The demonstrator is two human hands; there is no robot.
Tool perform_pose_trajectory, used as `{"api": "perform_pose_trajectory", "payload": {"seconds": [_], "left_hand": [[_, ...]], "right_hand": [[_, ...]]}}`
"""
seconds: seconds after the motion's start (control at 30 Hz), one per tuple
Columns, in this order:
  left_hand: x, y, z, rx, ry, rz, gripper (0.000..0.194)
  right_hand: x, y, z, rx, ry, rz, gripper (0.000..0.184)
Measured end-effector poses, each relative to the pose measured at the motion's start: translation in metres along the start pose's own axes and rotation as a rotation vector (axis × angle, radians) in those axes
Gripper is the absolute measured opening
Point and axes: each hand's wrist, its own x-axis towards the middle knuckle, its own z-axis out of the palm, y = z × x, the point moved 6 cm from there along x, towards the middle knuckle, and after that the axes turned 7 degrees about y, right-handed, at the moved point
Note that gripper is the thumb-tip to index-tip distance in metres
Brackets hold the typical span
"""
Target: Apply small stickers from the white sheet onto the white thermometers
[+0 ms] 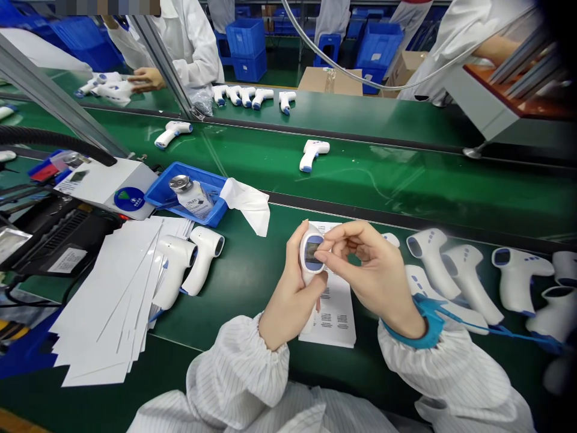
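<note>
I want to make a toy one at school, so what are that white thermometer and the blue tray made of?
The white thermometer in the left hand looks like smooth plastic: it has an even colour and a soft shine. Its little screen is glossy, but it could be plastic or glass. The blue tray looks like moulded plastic, with one solid colour and rounded corners.

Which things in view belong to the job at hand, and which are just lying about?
In use:
white infrared thermometer, held in the left hand
right hand, fingertips at its screen
printed sheets beneath

Lying about:
blue plastic tray
small bottle
crumpled tissue
other thermometers on the belt
</note>
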Motion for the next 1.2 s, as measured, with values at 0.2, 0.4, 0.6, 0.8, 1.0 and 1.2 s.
{"api": "perform_pose_trajectory", "payload": {"seconds": [0.2, 0.4, 0.6, 0.8, 1.0, 1.2], "left_hand": [[-0.0008, 0.0011, 0.0005, 0.008, 0.001, -0.004, 0.07], [-0.0016, 0.002, 0.0009, 0.017, -0.005, 0.004, 0.07], [-0.0023, 0.0018, 0.0013, 0.001, -0.017, 0.005, 0.069], [-0.0023, 0.0033, 0.0019, 0.003, -0.014, -0.003, 0.071], [-0.0038, 0.0045, 0.0026, -0.044, -0.052, -0.022, 0.076], [-0.0023, -0.0014, -0.0003, -0.128, -0.021, -0.078, 0.061]], "right_hand": [[0.0002, -0.0036, -0.0019, -0.001, 0.001, -0.023, 0.022], [0.0005, -0.0037, -0.0026, -0.018, 0.0, -0.039, 0.02], [0.0014, -0.0053, -0.0028, -0.02, -0.003, -0.035, 0.02], [0.0009, -0.0061, -0.0036, -0.032, 0.002, -0.033, 0.02], [0.0007, -0.0072, -0.0036, -0.038, 0.004, -0.042, 0.021], [0.0005, -0.0095, -0.0023, -0.088, -0.004, -0.058, 0.02]]}}
